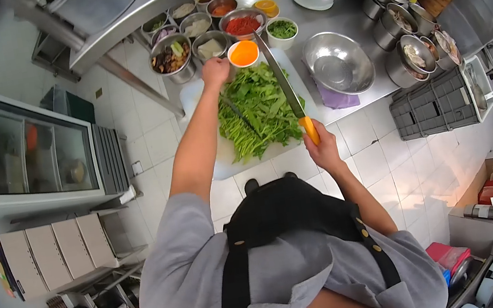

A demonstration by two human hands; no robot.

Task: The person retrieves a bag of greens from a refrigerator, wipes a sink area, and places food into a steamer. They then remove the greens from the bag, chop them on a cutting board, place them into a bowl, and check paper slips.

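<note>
"What finish am I getting on the table (pixel 362 26)?"
"Smooth metal, from my feed. The bowl (pixel 338 62) is glossier metal, over cloth (pixel 339 100)."
"And the knife (pixel 285 85)?"
"I see a metal blade, a smooth, plastic-looking handle (pixel 310 131). The apron (pixel 287 209) looks like matt cloth."

Your right hand (pixel 323 147) holds a yellow-handled knife (pixel 282 80) over the leafy greens (pixel 261 116) on the cutting board (pixel 224 165) at the near left corner of the desk (pixel 381 73); your left hand (pixel 216 72) is beside an orange-filled cup (pixel 244 54).
</note>
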